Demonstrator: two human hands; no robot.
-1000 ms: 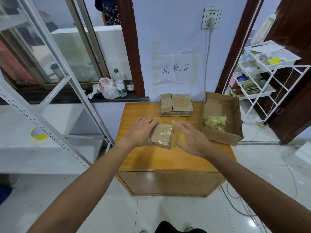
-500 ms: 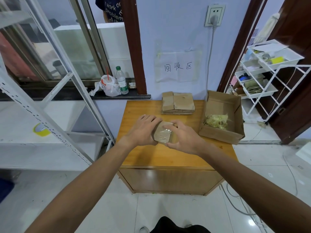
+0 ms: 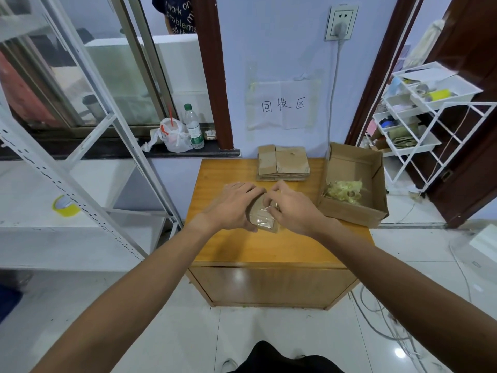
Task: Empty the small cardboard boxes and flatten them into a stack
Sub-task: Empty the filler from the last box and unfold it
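While the left grip [image 3: 233,209] held the small taped box [image 3: 262,217] at the middle of the bench [image 3: 269,249], the right grip [image 3: 293,208] pinched its top, fingers curled. Step judged: unsealing. The next move called for lifting the flaps, emptying, then flattening it onto the stack [image 3: 283,164] at the far edge.

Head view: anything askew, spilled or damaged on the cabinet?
Nothing stands out. Flattened stack lies tidy at the back, yellowish filler sits inside the open box, left hand and right hand grip the small box.
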